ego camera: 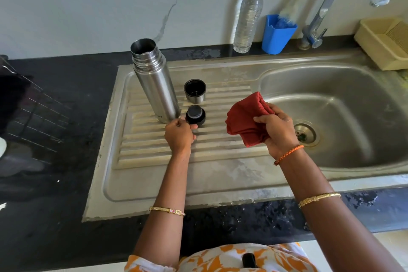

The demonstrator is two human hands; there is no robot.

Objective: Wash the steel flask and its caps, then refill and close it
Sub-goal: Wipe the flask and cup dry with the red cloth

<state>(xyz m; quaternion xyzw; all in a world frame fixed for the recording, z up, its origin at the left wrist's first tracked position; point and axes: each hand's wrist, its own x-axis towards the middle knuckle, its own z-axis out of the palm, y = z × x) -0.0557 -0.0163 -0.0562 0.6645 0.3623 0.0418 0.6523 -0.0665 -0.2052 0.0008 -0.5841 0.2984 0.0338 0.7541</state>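
The steel flask (pixel 154 79) stands upright and uncapped on the ribbed drainboard (pixel 216 157). To its right the steel outer cap (pixel 195 91) sits mouth up. In front of that cap lies the black inner stopper (pixel 195 114). My left hand (pixel 179 137) pinches the near edge of the stopper with thumb and fingers. My right hand (pixel 276 128) grips a folded red cloth (pixel 245 117), held above the drainboard beside the sink basin (pixel 353 104).
A clear plastic water bottle (pixel 248 17) and a blue cup (pixel 277 34) holding a bottle brush stand against the back wall. The tap (pixel 337 2) arches over the basin. A yellow basket (pixel 385 42) sits far right, a wire rack (pixel 33 106) on the left counter.
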